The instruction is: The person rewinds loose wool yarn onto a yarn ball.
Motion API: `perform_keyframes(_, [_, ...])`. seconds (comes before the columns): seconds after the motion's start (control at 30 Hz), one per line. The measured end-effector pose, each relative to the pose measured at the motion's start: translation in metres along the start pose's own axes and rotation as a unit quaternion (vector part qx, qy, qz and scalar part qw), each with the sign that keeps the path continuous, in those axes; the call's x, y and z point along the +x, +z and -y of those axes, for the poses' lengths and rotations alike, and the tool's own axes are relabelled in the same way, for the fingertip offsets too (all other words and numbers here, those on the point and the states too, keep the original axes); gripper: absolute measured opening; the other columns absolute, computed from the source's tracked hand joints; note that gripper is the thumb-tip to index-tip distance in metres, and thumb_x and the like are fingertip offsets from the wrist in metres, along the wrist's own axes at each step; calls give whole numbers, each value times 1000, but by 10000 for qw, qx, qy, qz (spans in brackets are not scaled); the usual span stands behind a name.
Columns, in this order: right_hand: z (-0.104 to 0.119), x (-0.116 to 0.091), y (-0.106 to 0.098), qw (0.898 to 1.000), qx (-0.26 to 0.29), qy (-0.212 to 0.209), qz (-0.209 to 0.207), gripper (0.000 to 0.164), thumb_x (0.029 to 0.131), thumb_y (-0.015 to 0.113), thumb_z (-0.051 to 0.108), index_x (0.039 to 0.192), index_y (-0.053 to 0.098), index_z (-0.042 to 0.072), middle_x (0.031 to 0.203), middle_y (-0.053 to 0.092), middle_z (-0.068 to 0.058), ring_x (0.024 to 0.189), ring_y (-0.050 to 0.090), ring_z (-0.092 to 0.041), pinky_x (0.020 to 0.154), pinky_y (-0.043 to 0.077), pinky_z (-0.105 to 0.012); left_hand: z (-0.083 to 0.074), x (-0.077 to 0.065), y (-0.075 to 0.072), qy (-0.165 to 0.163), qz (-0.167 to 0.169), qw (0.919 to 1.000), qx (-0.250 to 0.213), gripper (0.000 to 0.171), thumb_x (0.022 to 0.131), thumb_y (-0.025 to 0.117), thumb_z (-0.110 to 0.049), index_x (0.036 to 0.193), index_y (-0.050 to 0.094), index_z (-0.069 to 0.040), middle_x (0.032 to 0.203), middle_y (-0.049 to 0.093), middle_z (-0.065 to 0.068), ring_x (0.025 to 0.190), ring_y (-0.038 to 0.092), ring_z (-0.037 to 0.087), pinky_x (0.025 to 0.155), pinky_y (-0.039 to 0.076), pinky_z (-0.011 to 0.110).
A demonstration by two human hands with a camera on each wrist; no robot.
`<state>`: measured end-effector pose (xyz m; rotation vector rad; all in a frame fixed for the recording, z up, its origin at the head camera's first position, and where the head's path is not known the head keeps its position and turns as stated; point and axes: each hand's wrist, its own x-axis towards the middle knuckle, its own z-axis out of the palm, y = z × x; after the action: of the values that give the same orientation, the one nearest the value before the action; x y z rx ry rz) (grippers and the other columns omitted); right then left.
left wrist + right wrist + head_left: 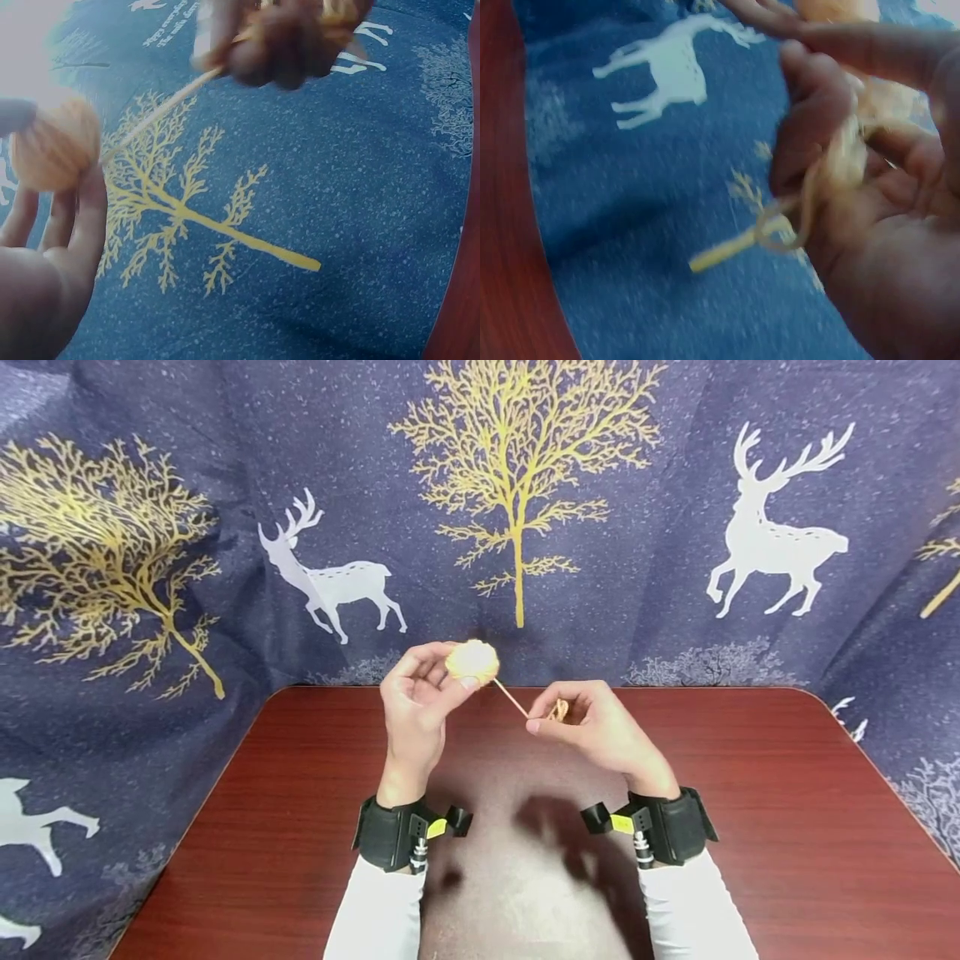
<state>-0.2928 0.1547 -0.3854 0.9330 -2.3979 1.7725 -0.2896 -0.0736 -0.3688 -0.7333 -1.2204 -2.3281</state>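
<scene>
Raised above the far part of the table, my left hand [417,702] holds a round, pale orange ball of yarn [472,663] between thumb and fingers. Lengthwise windings show on the ball [58,146] in the left wrist view. From it a straight strand [512,698] runs down to the right hand [588,727], where thumb and index finger pinch it. Loose loops of the same yarn [559,710] sit inside the curled right fingers. In the right wrist view, one loop of the yarn [844,161] hangs out below the fingers, slightly blurred.
A reddish-brown table [300,827] lies under both hands, with a bright glare in its middle. Behind it hangs a dark blue cloth [480,593] printed with white deer and golden trees. Black camera straps [386,833] are worn on both wrists over white sleeves [375,910].
</scene>
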Motion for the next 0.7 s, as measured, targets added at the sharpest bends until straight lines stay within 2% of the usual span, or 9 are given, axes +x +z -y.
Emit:
perform_keyframes(0.13, [-14,-7,-23,9989,-376,288,39,3,90,76,7,91,73,6,73,66,-9,58,58,-17,52,53,-28,-2,3,-5,212,-689,9974,15,39,69,68,19,101,71,-3,101,72,13,91,70,21,80,61,29])
perform_keyframes(0.3, [-35,-20,-55,9918,-852,882,-347,4,91,75,7,93,74,3,68,64,-9,59,61,-22,55,57,-30,-3,7,-10,411,-1249,9913,-49,36,70,68,21,100,71,1,96,70,13,85,69,21,75,61,27])
perform_keyframes(0.37, [-41,-26,-65,9838,-1189,1267,-444,6,92,74,8,94,74,3,69,64,-8,60,62,-21,59,57,-30,-3,8,-11,470,-1402,9890,-96,35,71,68,21,100,71,2,95,69,14,84,68,21,74,61,27])
perform_keyframes(0.47, [-44,-33,-76,9673,-1665,1880,-350,7,92,70,8,95,73,2,69,65,-6,64,64,-18,65,56,-29,-2,9,-13,527,-1617,9853,-183,33,72,67,22,100,70,4,96,68,15,84,68,22,76,62,28])
perform_keyframes(0.6, [-49,-36,-79,9468,-2205,2344,-93,8,88,67,5,92,72,1,71,67,-3,69,66,-19,68,55,-30,-2,8,-14,470,-1715,9839,-161,32,73,67,20,100,70,3,97,68,16,85,68,22,77,62,28])
perform_keyframes(0.7, [-50,-34,-76,9390,-2524,2337,49,8,86,68,5,91,73,4,76,69,-2,70,64,-19,66,52,-31,0,7,-11,262,-1450,9891,-52,34,72,67,21,100,71,1,97,69,14,86,69,22,77,62,28])
